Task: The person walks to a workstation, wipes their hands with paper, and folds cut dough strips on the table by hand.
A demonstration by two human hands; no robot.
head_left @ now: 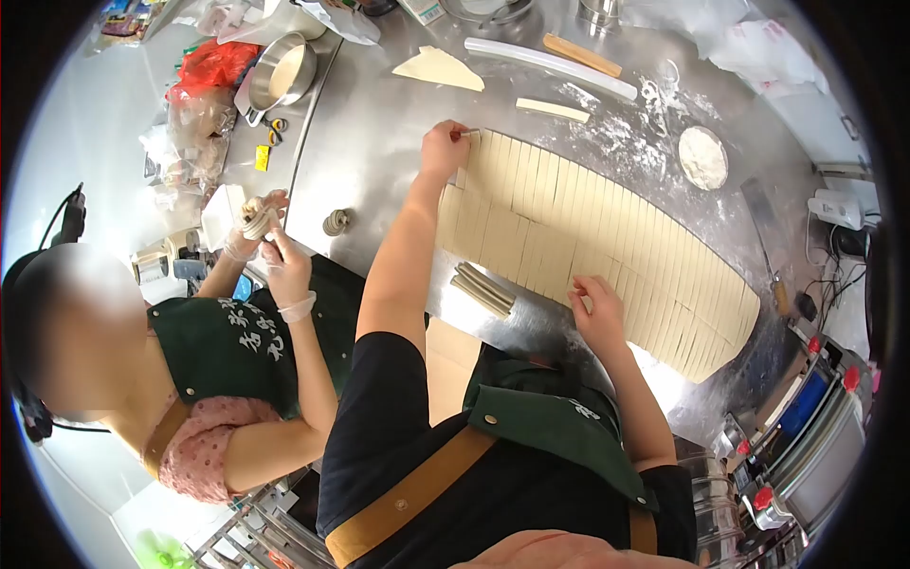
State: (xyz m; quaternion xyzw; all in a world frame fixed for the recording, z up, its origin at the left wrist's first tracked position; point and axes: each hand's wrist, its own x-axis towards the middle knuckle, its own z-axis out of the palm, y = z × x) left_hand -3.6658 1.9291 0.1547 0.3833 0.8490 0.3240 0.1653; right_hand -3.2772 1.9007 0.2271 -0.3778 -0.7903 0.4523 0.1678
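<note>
A large flat sheet of pale dough (pixel 607 237), cut into many narrow strips, lies on the steel table (pixel 365 114). At the sheet's upper left corner, my left hand (pixel 444 152) pinches the end of a strip between thumb and fingers. My right hand (pixel 597 305) rests at the sheet's lower edge, fingers curled and slightly apart, with nothing visible in it. Between my arms, just below the sheet, lies a small stack of dough strips (pixel 483 289). A coiled piece of dough (pixel 336 222) sits left of my left forearm.
A co-worker in gloves (pixel 270 251) shapes dough at the left. Behind are a dough scrap (pixel 441 68), a white bar (pixel 550 66) and a wooden stick (pixel 582 55). A flour bowl (pixel 702 157) and a long knife (pixel 763 228) lie right; scissors (pixel 276 131) lie upper left.
</note>
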